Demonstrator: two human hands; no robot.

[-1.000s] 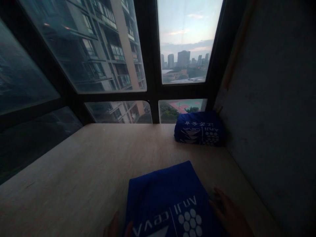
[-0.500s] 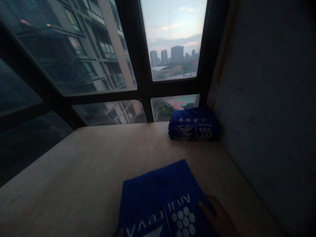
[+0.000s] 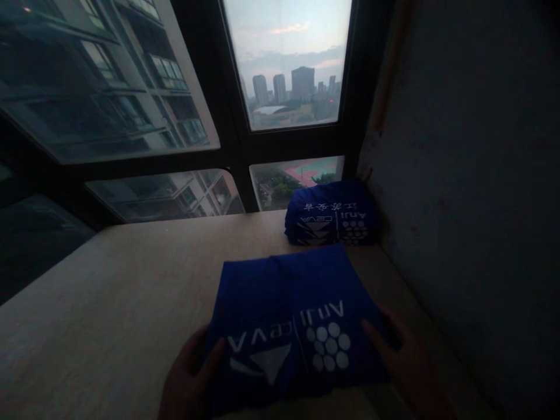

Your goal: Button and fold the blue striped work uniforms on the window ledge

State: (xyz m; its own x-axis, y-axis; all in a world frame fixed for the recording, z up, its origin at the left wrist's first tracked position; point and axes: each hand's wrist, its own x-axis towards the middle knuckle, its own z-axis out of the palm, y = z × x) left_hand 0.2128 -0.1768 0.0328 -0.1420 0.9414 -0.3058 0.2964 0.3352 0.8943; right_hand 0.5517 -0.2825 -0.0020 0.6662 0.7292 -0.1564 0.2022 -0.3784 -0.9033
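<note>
A folded blue cloth (image 3: 280, 291) with white "Anji" and "CEVA" prints, upside down to me, is held between my two hands over the pale surface. My left hand (image 3: 192, 370) grips its left edge, thumb on top and fingers behind. On the right edge my right hand (image 3: 405, 359) grips the same way, thumb over the print. Its near edge looks raised off the surface. What kind of cloth article it is, I cannot tell. Beyond it lies a second folded blue bundle (image 3: 332, 213) with the same white prints.
The pale wooden surface (image 3: 131, 291) runs back to a dark window frame (image 3: 236, 137). A dark wall (image 3: 459, 204) bounds the right side, close to the second bundle. Tall buildings show through the glass.
The held cloth has moved forward, nearer the bundle at the back. Both hands now show more fully at its sides. The view has shifted slightly.
</note>
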